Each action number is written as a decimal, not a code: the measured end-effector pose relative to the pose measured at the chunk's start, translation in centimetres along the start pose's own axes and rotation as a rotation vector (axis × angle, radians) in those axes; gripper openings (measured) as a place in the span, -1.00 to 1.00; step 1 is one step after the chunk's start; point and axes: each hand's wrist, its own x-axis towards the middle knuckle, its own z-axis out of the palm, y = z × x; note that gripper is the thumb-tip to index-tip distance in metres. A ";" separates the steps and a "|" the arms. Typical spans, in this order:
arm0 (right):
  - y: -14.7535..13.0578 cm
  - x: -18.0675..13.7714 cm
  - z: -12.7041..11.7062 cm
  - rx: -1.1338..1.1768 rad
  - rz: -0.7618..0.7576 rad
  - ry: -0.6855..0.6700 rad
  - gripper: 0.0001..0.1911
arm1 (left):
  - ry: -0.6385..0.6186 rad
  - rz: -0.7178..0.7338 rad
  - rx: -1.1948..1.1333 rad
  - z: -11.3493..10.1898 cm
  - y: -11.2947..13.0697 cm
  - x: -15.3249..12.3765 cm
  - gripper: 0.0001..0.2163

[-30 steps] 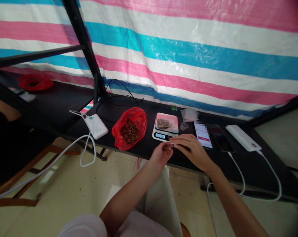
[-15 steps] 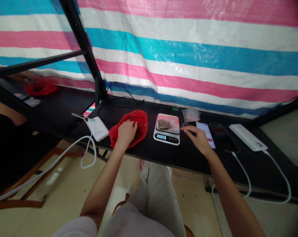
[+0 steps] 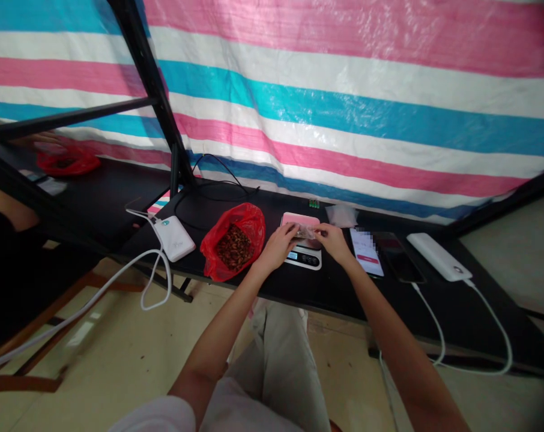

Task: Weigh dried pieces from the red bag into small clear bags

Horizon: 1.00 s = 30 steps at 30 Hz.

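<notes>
Both hands meet over a small digital scale (image 3: 316,259) with a pinkish top and a lit display. Between them is a small clear plastic bag (image 3: 305,231) with brown contents. My left hand (image 3: 278,246) is closed on the bag's left side, and my right hand (image 3: 334,241) pinches its right end. Whether the bag still touches the scale's plate, I cannot tell. Left of the scale, a red plastic bag (image 3: 254,223) stands wide, showing many small brown pieces (image 3: 233,247) inside.
Right of the scale lie a phone with a lit screen (image 3: 365,249), a dark phone (image 3: 398,258) and a white power bank (image 3: 438,257). Clear bags (image 3: 341,215) lie behind. Another white power bank (image 3: 175,239) with a cable sits left. A person (image 3: 11,240) works at far left.
My left hand has left the red bag and moved right to the small clear bag on the scale. My right hand has moved left onto the bag's other end.
</notes>
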 end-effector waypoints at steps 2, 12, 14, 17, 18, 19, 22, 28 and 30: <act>0.1 0.0 0.2 0.033 0.017 -0.016 -0.84 | 0.024 0.002 -0.013 0.6 -0.6 0.2 -0.62; -0.7 0.2 0.6 -0.139 -0.019 -0.059 -0.82 | 0.019 -0.021 -0.031 -0.3 -0.6 0.1 -0.65; -0.7 0.0 0.9 -0.155 -0.021 -0.023 -0.82 | 0.012 -0.023 -0.028 -0.3 -0.6 0.1 -0.65; -0.6 -0.4 1.1 -0.156 -0.031 0.024 -0.85 | 0.007 -0.029 -0.025 -0.3 -0.7 0.1 -0.64; -0.5 -0.5 1.2 -0.155 -0.040 0.035 -0.87 | 0.006 -0.030 -0.025 -0.3 -0.7 0.1 -0.64; -0.5 -0.6 1.2 -0.151 -0.052 0.044 -0.89 | 0.004 -0.030 -0.023 -0.4 -0.7 0.1 -0.63; -0.4 -0.9 1.2 -0.123 -0.102 0.059 -0.90 | 0.005 -0.032 -0.009 -0.5 -0.5 0.1 -0.64; -0.2 -1.3 1.3 -0.055 -0.161 0.030 -0.85 | 0.005 -0.036 0.034 -0.6 -0.1 0.0 -0.64; -0.3 -1.4 1.3 -0.072 -0.173 0.028 -0.89 | 0.003 -0.033 0.046 -0.6 0.0 0.0 -0.64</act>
